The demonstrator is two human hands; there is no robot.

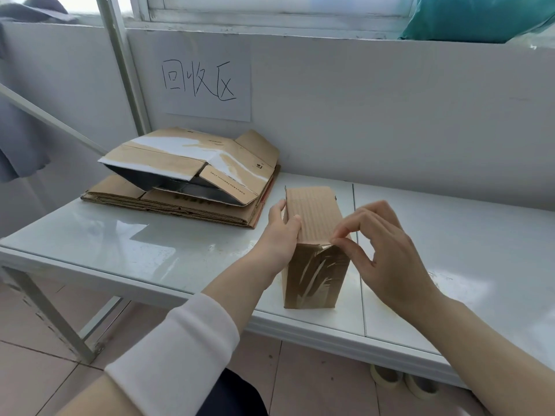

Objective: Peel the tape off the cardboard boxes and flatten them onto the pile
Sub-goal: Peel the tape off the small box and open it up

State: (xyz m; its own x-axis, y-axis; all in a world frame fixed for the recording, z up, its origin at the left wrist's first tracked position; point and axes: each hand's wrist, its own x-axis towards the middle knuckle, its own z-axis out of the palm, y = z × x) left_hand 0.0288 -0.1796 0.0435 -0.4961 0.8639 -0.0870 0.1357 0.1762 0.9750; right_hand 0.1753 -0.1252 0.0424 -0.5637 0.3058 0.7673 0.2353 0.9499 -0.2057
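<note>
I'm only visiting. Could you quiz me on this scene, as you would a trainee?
1. True or false: the left hand grips the box by its left side.
2. The right hand pinches: A) the tape at the box's top front edge; B) scissors; C) a knife.
3. Fill in: the pile of flattened cardboard lies to the box's ____.
Key: 1 true; 2 A; 3 left.

Brown ribbed box (315,217), white table (450,235)
</note>
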